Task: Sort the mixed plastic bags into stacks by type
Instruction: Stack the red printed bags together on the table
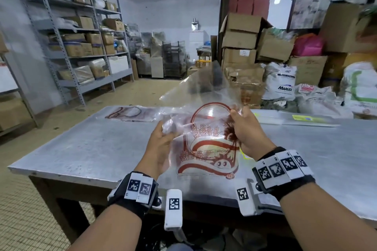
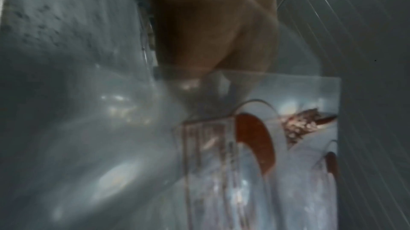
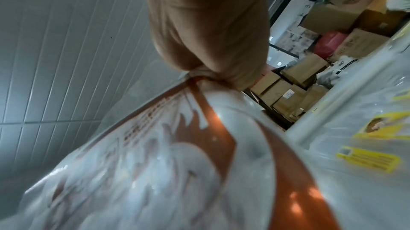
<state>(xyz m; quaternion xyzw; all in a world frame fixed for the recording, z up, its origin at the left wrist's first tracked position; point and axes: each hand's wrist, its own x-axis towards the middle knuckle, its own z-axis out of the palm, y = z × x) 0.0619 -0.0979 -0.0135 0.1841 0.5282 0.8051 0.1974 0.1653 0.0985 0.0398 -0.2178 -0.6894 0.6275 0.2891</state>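
Storeroom, grey metal desk: sorting under way.
Both hands pinch a clear red-printed plastic bag; matching stack lies far-left, nearer the left.

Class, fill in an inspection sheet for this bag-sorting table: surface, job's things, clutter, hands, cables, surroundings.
Surface: grey metal table, worn and speckled.
Job's things: clear bag with red wheat print held up over the table; stack of red-print bags at the far left; yellow-label bags at the far right.
Clutter: nothing seen on the table besides bags.
Hands: left hand grips the bag's left edge; right hand pinches its right edge.
Cables: nothing seen on the table.
Surroundings: metal shelving with boxes; cardboard boxes; sacks.
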